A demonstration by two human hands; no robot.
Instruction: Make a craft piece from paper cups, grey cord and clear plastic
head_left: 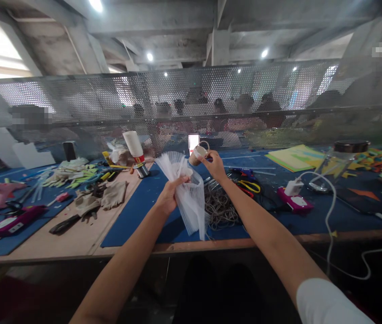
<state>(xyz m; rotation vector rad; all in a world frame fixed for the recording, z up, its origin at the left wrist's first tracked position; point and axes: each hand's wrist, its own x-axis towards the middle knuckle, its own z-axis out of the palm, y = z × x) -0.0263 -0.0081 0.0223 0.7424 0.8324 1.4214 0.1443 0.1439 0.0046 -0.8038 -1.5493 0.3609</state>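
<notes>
My left hand (169,194) is closed around a gathered bundle of white, see-through pleated material (192,209), its ribbed folds fanning out above and below the fist. A little higher and to the right, my right hand (215,165) pinches a small tan basket (196,156) with a loop handle by its side. The basket is tilted, its round opening partly toward me. Below my right wrist lies a tangled heap of grey-brown cord (222,209) on the blue mat (133,216). Yellow-handled scissors (249,186) rest just right of the cord.
A perforated metal screen (103,99) runs along the table's back. At left stand stacked paper cups (132,144) near a wire spool (141,170), work gloves (113,196) and a pink glue gun (6,192). A purple power strip (294,200), white cable (328,220) and clear jar (334,164) occupy the right.
</notes>
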